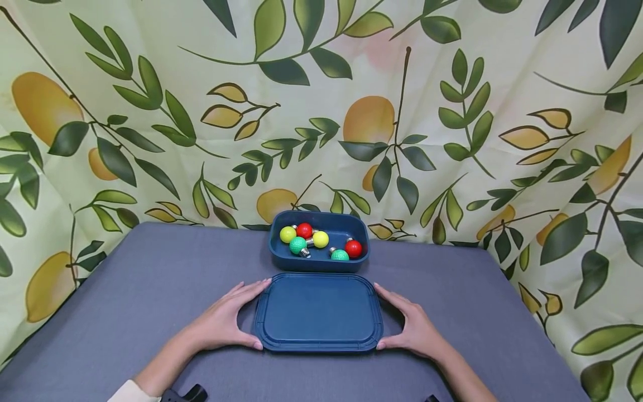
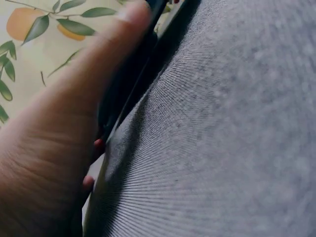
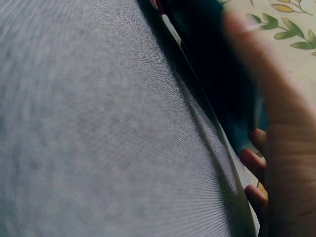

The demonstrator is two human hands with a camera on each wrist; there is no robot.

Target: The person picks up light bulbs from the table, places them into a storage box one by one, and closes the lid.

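A dark blue rectangular lid (image 1: 321,310) with rounded corners and a grooved rim is level in front of me, over the grey table. My left hand (image 1: 226,318) grips its left end, thumb at the near corner and fingers at the far corner. The right hand (image 1: 414,324) holds the opposite end the same way. In the left wrist view the thumb (image 2: 98,64) is against the dark edge; the right wrist view shows the other thumb (image 3: 266,64) and curled fingertips beside it. Whether the lid touches the cloth is hard to tell.
Just behind the lid stands an uncovered dark blue box (image 1: 321,265). Several small bulbs with metal screw bases lie in it, among them a red bulb (image 1: 353,248), a yellow bulb (image 1: 320,239) and a green bulb (image 1: 298,244). A leaf-patterned curtain (image 1: 311,111) hangs behind the table (image 1: 191,268).
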